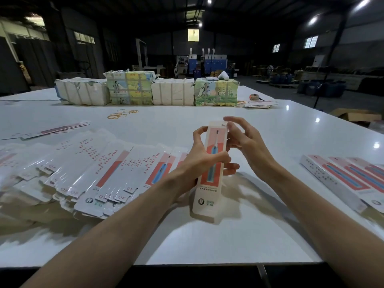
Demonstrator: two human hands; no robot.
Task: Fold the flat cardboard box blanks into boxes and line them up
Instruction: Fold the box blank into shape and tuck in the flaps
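Box point(207, 194) upright in left grip point(199, 161); right grip point(247, 142) touching its top.

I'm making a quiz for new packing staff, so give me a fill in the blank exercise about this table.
1. The left hand grips the toothbrush box round its ____.
2. The flat blanks lie fanned out on the person's ____ side.
3. The folded boxes lie in a row on the person's ____ side.
4. The yellow loops beyond the blanks are rubber ____.
Missing words: middle, left, right, bands.
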